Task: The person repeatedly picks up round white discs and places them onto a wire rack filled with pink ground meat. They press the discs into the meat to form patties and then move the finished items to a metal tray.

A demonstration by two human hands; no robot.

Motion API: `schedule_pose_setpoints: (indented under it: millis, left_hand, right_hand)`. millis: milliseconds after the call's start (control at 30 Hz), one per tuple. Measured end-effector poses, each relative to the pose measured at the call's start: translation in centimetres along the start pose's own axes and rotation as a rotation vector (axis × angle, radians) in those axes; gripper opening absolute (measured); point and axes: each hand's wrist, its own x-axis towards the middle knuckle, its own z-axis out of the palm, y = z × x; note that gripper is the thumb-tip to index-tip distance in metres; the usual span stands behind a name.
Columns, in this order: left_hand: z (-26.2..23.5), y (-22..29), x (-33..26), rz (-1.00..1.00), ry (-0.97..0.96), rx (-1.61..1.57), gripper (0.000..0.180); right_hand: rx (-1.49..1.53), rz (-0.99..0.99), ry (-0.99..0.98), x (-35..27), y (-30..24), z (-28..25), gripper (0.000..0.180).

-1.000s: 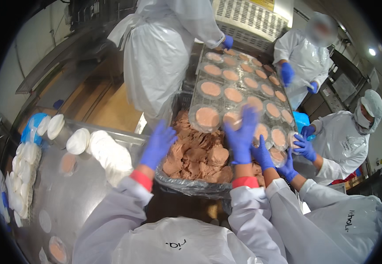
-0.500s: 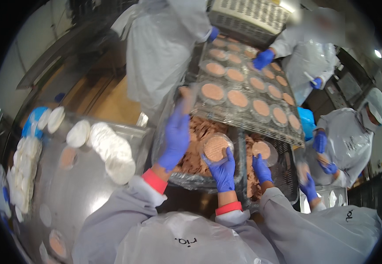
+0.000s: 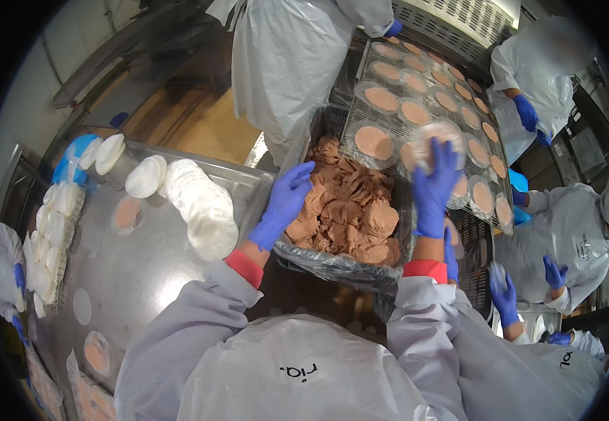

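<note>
My right hand (image 3: 438, 186), in a blue glove with a red cuff, is raised over the near part of a wire mesh rack (image 3: 406, 130). Its fingers grip a round, pale pink meat patty (image 3: 439, 133) on a clear disc, smeared by motion. My left hand (image 3: 283, 205), also blue-gloved, rests at the left rim of a lined bin (image 3: 318, 263) with fingers stretched out and nothing in them. Brown-pink ground meat (image 3: 346, 200) lies in lumps inside that bin. Rows of flat patties (image 3: 415, 112) on discs cover the rack.
On my left is a metal table (image 3: 136, 281) with a fanned stack of white discs (image 3: 199, 203) and several loose patties (image 3: 98, 353). A co-worker in a white apron (image 3: 276, 70) stands beyond the bin. Others work along the right, one very close to my right arm. A black crate (image 3: 474, 259) sits there too.
My right hand has carried the patty from above the bin up and right to the rack. My left hand, earlier blurred over the bin, is now at its left rim. The view has shifted.
</note>
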Motion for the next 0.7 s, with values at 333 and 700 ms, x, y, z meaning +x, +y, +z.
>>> schedule_pose_setpoints:
  millis: [333,700]
  left_hand:
    - [7.6,-3.5,4.7,-0.205,-0.181,-0.549,0.041]
    - [3.2,2.7,-2.8,0.283,0.076,0.126,0.039]
  right_hand:
    - [-0.084,-0.119,-0.187,-3.8,1.2,5.7,0.065]
    - [2.162,1.297,-0.34,-12.7,-9.7,-0.7,0.055]
